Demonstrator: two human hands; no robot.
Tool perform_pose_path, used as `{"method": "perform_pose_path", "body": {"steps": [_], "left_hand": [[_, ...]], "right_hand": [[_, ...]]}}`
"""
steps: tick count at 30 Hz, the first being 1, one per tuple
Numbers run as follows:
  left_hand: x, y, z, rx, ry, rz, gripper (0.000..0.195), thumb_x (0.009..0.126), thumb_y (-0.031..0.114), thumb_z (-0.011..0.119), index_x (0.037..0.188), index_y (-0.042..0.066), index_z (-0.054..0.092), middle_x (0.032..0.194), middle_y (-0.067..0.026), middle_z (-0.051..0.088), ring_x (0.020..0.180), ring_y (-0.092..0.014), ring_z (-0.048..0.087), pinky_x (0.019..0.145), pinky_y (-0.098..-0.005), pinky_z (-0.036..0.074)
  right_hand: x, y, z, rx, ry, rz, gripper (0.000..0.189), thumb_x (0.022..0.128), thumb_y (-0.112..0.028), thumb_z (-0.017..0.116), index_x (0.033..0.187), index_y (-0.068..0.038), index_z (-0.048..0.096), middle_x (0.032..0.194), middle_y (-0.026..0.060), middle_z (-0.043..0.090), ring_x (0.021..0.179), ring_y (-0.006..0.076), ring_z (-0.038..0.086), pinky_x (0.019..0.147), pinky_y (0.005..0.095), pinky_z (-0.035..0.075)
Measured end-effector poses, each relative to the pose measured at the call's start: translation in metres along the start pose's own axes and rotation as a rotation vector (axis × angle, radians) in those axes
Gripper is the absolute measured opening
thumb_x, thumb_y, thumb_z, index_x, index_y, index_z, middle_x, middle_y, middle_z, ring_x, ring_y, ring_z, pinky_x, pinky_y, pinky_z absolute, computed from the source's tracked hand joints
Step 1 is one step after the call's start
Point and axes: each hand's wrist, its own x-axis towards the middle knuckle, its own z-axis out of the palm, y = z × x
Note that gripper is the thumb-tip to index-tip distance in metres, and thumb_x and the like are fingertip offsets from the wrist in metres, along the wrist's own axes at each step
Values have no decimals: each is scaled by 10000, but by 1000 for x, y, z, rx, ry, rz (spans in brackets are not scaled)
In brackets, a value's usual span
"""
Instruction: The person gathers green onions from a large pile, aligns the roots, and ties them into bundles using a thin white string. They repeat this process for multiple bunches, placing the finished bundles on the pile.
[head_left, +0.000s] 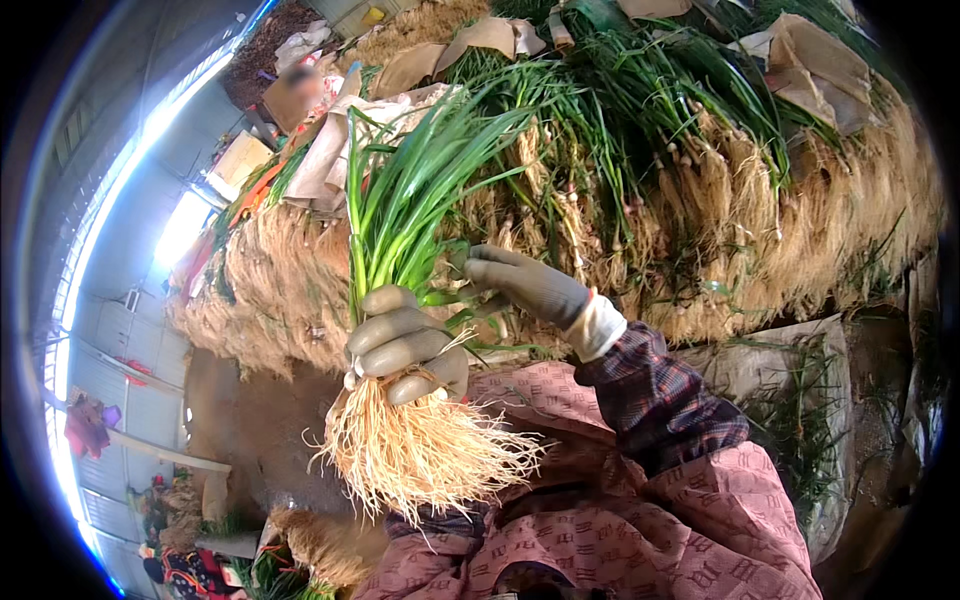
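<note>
My left hand (405, 345), in a grey-brown coated glove, is closed round a bunch of rooted green garlic plants (435, 442). Their long green leaves point up and away from me, and their pale, stringy roots fan out below my fingers. Just right of the bunch is my right hand (525, 285), in a similar glove with a white cuff. Its fingers are loosely bent beside the lower leaves; whether they grip a leaf cannot be told. Beyond both hands lies a large heap of similar plants (570, 187), leaves on top and roots hanging towards me.
Brown sheets of cloth or paper (817, 75) lie on the heap. A pale sheet with loose green leaves (795, 405) is on the ground at right. More bundled plants (322, 540) lie at lower left. Another person (304, 86) is partly visible at upper left, behind the heap.
</note>
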Motion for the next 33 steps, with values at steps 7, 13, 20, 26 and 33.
{"method": "perform_pose_path", "body": {"steps": [7,13,20,26,33], "left_hand": [[-8,-3,-11,-13,-89,1,316,969,203,460,1262,88,424,954,56,621,951,-112,602,849,-400,482],[-9,7,13,416,252,-110,229,963,219,473,1158,127,550,1120,3,612,1107,-191,564,1026,-495,359],[-29,-7,-11,397,331,16,231,975,223,435,1105,131,602,1206,2,590,1233,-184,477,1119,-421,296],[-27,-6,-48,141,135,-11,514,922,162,542,1403,125,368,1194,73,600,1101,-102,550,990,-299,387],[-7,4,32,247,134,-23,411,941,139,477,1348,101,433,802,97,629,813,-60,611,887,-325,419]], "right_hand": [[-63,-36,45,-202,-219,147,431,950,-373,515,1214,-32,540,987,55,634,838,118,586,694,213,461],[-121,-36,-32,-280,358,-128,262,967,-301,504,973,-68,623,698,-22,570,494,32,401,410,181,303],[-214,12,-124,-1626,192,205,574,780,-322,706,1253,-67,506,1013,193,614,919,310,635,808,409,529],[-67,10,-8,-795,-169,-231,914,712,-49,770,1448,-31,229,1475,208,272,1259,335,421,1080,418,317],[-75,87,-19,-1229,-50,262,261,898,-204,467,1077,-76,607,827,187,658,733,348,648,696,453,516]]}}
